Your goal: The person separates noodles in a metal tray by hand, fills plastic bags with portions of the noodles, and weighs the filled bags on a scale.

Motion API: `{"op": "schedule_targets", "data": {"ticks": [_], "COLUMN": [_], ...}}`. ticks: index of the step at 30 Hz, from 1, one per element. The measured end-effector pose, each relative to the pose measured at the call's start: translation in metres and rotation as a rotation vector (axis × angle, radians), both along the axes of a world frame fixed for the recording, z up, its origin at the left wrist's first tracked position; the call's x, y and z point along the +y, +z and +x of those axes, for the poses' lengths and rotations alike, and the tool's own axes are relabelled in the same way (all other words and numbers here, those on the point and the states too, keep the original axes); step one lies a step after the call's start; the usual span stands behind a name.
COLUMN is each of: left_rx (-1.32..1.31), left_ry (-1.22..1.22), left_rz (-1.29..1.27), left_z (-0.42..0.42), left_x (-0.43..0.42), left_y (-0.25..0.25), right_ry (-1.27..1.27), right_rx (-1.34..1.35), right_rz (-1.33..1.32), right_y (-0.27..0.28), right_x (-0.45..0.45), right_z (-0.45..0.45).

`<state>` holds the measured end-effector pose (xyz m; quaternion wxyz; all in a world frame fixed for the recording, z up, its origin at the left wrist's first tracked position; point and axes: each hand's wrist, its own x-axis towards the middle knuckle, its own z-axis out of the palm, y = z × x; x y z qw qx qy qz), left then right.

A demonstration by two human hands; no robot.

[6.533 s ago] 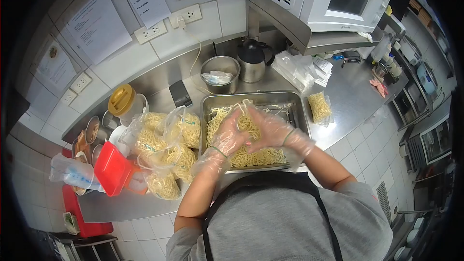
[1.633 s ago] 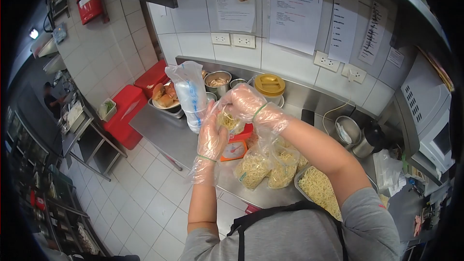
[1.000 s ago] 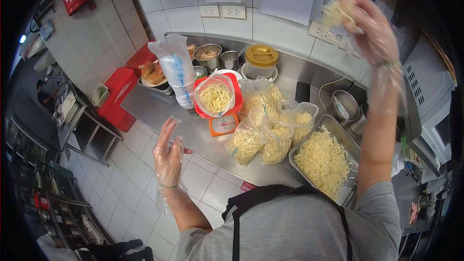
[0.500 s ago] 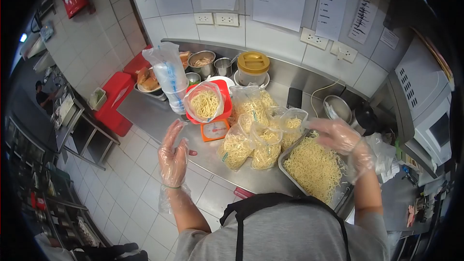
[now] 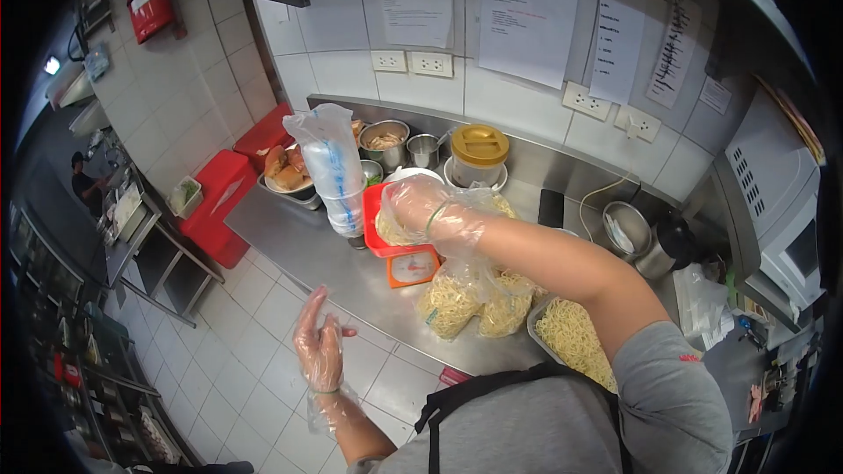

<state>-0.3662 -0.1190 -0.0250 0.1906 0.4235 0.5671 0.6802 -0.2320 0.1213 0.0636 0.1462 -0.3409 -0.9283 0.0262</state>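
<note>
My left hand (image 5: 320, 347), in a clear plastic glove, is raised in front of the counter with its fingers apart and nothing in it. Gloved too, my right hand (image 5: 420, 209) reaches over the red tray (image 5: 371, 211) on the orange scale (image 5: 413, 269). Its fingers are hidden in the plastic bag and noodles (image 5: 383, 226) there. Filled noodle bags (image 5: 452, 303) stand just right of the scale, partly under my right forearm. Beyond them a metal pan of noodles (image 5: 575, 341) is partly covered by my right arm.
A tall sleeve of plastic containers (image 5: 329, 171) stands left of the red tray. Behind are metal bowls (image 5: 385, 142) and a gold-lidded jar (image 5: 479, 146). A thermos (image 5: 665, 248) and microwave (image 5: 786, 202) are at right. A co-worker (image 5: 86, 183) stands far left.
My right hand lifted noodles from the pan area, went back over the pan, and has now moved left to the bag on the red tray. My left hand, earlier at that bag, stays raised and open.
</note>
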Motion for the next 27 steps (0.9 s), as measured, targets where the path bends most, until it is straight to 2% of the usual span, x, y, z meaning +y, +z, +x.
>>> {"op": "schedule_targets", "data": {"ticks": [1,4,5,11,14,17,20,23,27], "left_rx": [-0.018,-0.049,-0.040,-0.031,-0.034,-0.022,-0.009,-0.001,0.090], "left_ry": [0.008,0.008,-0.005,-0.150,-0.174,-0.170,-0.170,-0.180,-0.207], "left_rz": [-0.008,-0.019,-0.005,0.078,0.062,0.053,0.049,0.054,0.006], "left_z": [-0.004,-0.006,-0.004,0.014,0.019,0.021,0.025,0.030,0.044], "left_x": [-0.001,-0.003,0.001,0.026,0.027,0.025,0.023,0.023,0.025], "left_y": [-0.003,-0.008,-0.006,0.008,0.015,0.014,0.013,0.014,0.021], "right_ry": [0.096,0.192,0.220,0.193,0.187,0.211,0.171,0.073,-0.079], "right_rx": [-0.199,0.019,-0.042,0.186,0.381,0.520,0.630,0.776,0.755], "right_rz": [0.056,0.070,0.100,-0.026,-0.351,-0.339,-0.218,-0.257,-0.185], "right_y": [0.004,0.041,0.050,0.117,0.150,0.183,0.210,0.231,0.211], "right_x": [0.011,0.003,0.008,0.004,0.000,-0.015,-0.038,-0.065,-0.094], "right_z": [0.002,0.019,0.020,0.044,0.074,0.116,0.169,0.223,0.299]}}
